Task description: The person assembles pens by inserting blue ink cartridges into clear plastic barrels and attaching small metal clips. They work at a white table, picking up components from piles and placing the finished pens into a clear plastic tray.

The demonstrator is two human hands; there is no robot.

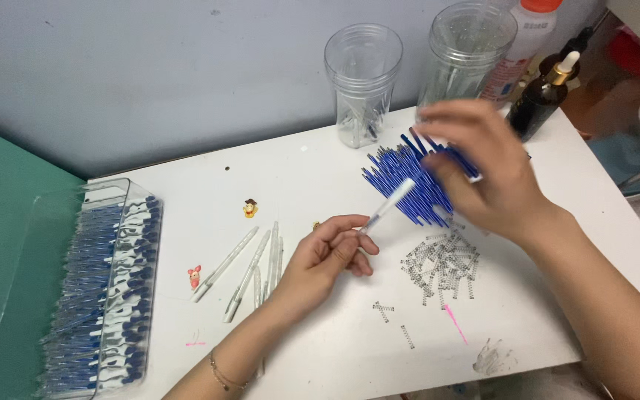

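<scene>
Far out to the left of both hands, a clear plastic tray (138,222) sits on the white bench (320,355), packed with finished pens, blue caps lined along its near side. Between tray and left hand lie a few loose clear pen barrels (246,270), long axes running roughly away from the person, tilted right; two small cartoon stickers on the benchtop beside them. Left hand (327,255): palm up, fingers curled closed in a pinch on one clear pen barrel (388,206), whose long axis runs up and to the right, free end pointing at the right hand. Right hand (483,170): hovering just beyond that end, motion-blurred, fingers partly closed; appears to grip at least one blue refill near the thumb, but blur prevents certainty. Directly under and behind the right hand, a fanned pile of blue refills (401,181), long axes slanting down to the right; right hand clearly nearer to it than the left. Just below the right wrist, a scatter of small metal springs (442,263), a couple of strays nearer the person. Behind the hands, two clear plastic jars (364,81), a white bottle with orange cap and a dark dropper bottle (546,96) by the wall.
</scene>
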